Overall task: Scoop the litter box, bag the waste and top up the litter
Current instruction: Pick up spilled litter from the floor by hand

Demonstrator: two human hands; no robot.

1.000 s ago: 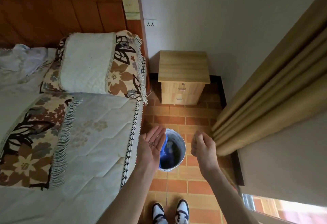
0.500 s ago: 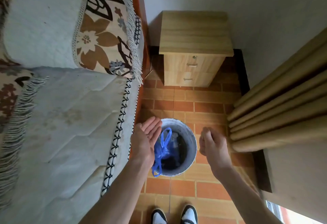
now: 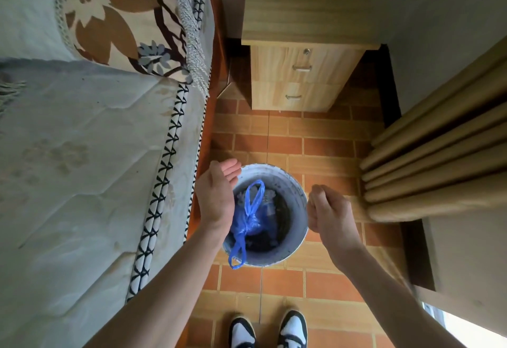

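Note:
A round white bin (image 3: pixel 297 238) stands on the tiled floor in front of my feet. Inside it lies a knotted blue plastic bag (image 3: pixel 251 220), one handle loop pointing up and the other draped over the near rim. My left hand (image 3: pixel 216 194) hovers over the bin's left edge, turned on its side with the fingers straight and together, holding nothing. My right hand (image 3: pixel 326 211) hangs just right of the bin with the fingers curled in; nothing shows in it. No litter box or scoop is in view.
A bed with a quilted mattress (image 3: pixel 90 169) and a floral pillow (image 3: pixel 115 15) fills the left. A wooden nightstand (image 3: pixel 304 45) stands against the wall beyond the bin. Beige curtains (image 3: pixel 439 155) hang at the right. My black-and-white shoes (image 3: pixel 269 331) show at the bottom.
The view has tilted down and closer to the bin. My left hand turned from palm-up to edge-on over the bin; the small bits on its palm are gone from sight. The right hand stayed curled.

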